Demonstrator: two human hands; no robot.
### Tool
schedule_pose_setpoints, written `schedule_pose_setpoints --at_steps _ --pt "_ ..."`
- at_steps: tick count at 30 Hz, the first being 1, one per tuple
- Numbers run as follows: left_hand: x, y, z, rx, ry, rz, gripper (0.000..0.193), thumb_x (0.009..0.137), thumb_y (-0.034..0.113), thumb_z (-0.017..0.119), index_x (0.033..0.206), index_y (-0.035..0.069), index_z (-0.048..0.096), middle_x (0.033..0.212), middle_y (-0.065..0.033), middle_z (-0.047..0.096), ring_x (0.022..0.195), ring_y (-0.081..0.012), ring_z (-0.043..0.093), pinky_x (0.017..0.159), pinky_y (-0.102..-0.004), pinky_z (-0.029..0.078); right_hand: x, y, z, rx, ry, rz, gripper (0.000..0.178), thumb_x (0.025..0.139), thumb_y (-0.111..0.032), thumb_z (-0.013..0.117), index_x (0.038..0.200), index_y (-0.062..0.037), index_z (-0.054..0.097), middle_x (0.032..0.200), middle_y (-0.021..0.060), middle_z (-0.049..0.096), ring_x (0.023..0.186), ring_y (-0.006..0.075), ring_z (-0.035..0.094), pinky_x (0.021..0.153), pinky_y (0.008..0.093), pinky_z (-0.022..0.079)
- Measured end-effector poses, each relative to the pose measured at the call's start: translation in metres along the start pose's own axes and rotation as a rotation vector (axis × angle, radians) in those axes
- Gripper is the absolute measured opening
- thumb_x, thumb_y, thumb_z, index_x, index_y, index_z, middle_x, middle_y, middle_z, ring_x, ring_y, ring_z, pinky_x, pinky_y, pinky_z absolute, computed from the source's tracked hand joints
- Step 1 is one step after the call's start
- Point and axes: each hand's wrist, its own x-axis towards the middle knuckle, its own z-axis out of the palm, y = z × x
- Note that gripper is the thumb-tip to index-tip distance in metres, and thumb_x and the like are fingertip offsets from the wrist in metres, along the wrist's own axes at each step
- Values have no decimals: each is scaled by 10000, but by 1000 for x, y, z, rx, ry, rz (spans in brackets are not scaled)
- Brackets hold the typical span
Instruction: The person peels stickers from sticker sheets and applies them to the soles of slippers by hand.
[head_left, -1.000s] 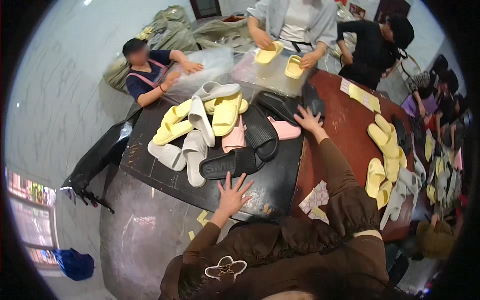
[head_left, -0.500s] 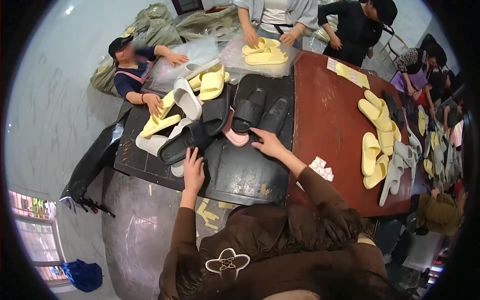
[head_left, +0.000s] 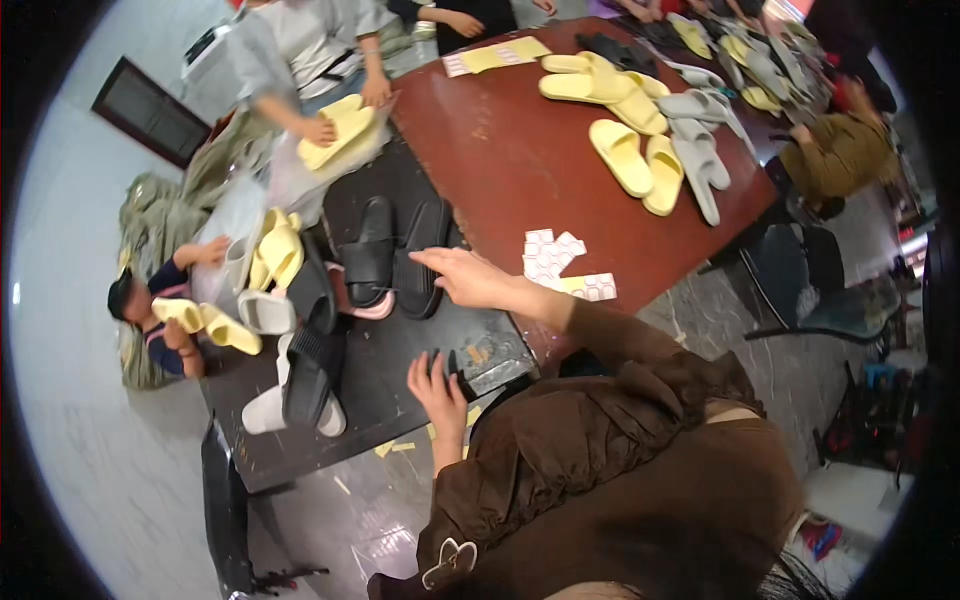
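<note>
Two black slide sandals lie side by side on the black tabletop [head_left: 385, 385]. My right hand [head_left: 470, 277] reaches to the right black slide [head_left: 423, 265], fingers stretched out over its edge; whether it touches is hard to tell. Beside it is the left black slide [head_left: 370, 262], with a pink slipper [head_left: 372, 308] partly under it. My left hand [head_left: 438, 400] hovers by the table's front edge, fingers apart, holding nothing. To its left, another black slide [head_left: 312, 375] lies across pale grey slippers [head_left: 265, 412].
A red-brown table [head_left: 490, 150] adjoins on the right, bearing white label cards [head_left: 552, 255], yellow slippers [head_left: 620, 155] and grey slippers [head_left: 700, 160]. One co-worker at far left holds a yellow slipper [head_left: 230, 330]; another presses yellow slippers [head_left: 340, 130] on plastic bags. A chair [head_left: 800, 270] stands right.
My view has turned rightward. My left hand has come away from the black slide in the pile to the front edge. The right black slide now lies more parallel to its neighbour.
</note>
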Motion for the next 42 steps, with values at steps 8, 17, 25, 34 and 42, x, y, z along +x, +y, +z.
schedule_pose_setpoints --at_steps 8,17,25,34,42 --pt "28 49 75 -223 -158 333 425 847 -34 607 1268 22 602 1346 -191 533 1245 -425 469 1049 -505 391 -109 -227 -265 281 -215 -856 517 866 45 559 1379 -18 529 1272 178 631 1075 296 672 890 387 540" --pt "81 166 163 -259 -133 226 457 828 -53 630 1276 33 607 1306 -181 565 1223 -397 492 1034 -476 412 -190 -185 -392 -6 -115 -880 468 881 30 568 1348 0 553 1250 165 641 1056 270 657 895 354 518" --pt "186 294 273 -249 -218 333 502 842 -22 644 1333 25 550 1340 -194 518 1267 -402 448 1065 -482 395 -242 -102 -512 -118 82 -855 427 893 17 576 1320 16 574 1230 154 650 1039 246 644 898 325 497" --pt "277 349 447 -149 -286 135 913 756 182 824 1427 -142 297 1442 -351 372 1357 -516 324 1150 -521 282 -295 285 -419 -216 341 301 661 866 -282 731 1468 -168 483 1574 234 298 1426 465 301 1118 576 311" --pt "298 394 463 211 -278 -160 610 743 316 822 1205 45 531 1282 -154 529 1248 -339 461 999 -590 351 -360 331 -366 -597 135 497 838 792 -292 803 1524 -280 396 1632 169 163 1471 424 177 1050 650 257"
